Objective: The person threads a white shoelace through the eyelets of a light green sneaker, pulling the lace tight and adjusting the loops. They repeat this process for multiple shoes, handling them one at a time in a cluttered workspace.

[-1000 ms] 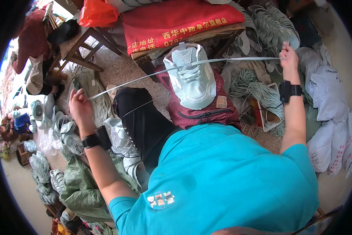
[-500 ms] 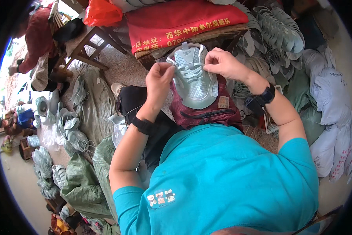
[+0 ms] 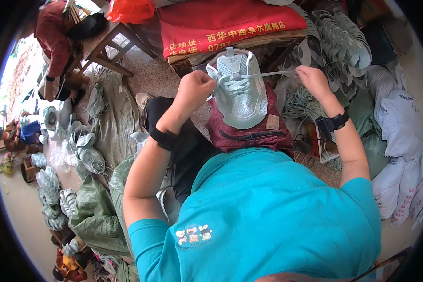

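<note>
A pale mint shoe upper [image 3: 242, 105] lies toe toward me on a dark red cloth with a zipper [image 3: 249, 136], over my lap. A pale shoelace [image 3: 270, 74] criss-crosses its lower eyelets. One length of it runs taut from the upper's right side to my right hand [image 3: 313, 84], whose fingers pinch its end, out to the right. My left hand [image 3: 195, 91] is closed at the upper's left edge. What its fingers grip there is hidden.
Ahead stands a wooden bench [image 3: 178, 60] covered with a red printed cloth [image 3: 235, 28]. Stacked shoe uppers [image 3: 340, 42], a bundle of laces [image 3: 303, 103] and white sacks [image 3: 399, 122] fill the right. Green sacks [image 3: 96, 211] and more uppers lie left; another person [image 3: 54, 40] bends over at the far left.
My right hand has moved away from the upper to the right, drawing the shoelace out straight. My left hand has shifted slightly and stays closed by the left edge.
</note>
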The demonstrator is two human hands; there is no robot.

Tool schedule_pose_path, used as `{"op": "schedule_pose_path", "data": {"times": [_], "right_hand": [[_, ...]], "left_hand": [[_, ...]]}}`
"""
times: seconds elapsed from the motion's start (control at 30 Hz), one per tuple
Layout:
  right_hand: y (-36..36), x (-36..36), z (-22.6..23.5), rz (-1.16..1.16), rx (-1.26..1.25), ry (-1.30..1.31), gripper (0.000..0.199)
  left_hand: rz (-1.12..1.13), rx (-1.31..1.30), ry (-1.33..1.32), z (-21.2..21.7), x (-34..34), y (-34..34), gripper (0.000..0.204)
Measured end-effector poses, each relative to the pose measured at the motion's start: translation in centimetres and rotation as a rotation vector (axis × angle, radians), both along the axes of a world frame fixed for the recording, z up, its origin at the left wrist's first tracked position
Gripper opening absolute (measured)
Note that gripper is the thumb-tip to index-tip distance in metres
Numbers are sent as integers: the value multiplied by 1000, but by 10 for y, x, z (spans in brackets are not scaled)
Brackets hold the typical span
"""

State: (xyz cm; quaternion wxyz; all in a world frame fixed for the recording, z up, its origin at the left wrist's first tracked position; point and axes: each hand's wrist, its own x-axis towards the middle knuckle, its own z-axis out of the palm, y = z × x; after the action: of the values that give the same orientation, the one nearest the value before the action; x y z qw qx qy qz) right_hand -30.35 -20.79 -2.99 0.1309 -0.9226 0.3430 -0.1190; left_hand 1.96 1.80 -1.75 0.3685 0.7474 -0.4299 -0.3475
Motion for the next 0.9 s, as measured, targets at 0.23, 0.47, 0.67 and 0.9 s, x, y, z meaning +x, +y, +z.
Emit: {"op": "schedule_pose_path", "data": {"times": [0.23, 0.47, 0.67, 0.9], "right_hand": [[-80, -84, -38, -619, 1180, -1307, 22], [-71, -66, -2, -538, 981, -1080, 35], [57, 74, 56, -123, 1086, -579, 37], [66, 117, 63, 181, 935, -273, 6]], "left_hand": [[-250, 19, -832, 43, -30, -15, 13], [-437, -499, -571, 53, 8, -13, 27], [-630, -241, -348, 44, 36, -19, 22], [-467, -276, -163, 24, 28, -11, 12]]}}
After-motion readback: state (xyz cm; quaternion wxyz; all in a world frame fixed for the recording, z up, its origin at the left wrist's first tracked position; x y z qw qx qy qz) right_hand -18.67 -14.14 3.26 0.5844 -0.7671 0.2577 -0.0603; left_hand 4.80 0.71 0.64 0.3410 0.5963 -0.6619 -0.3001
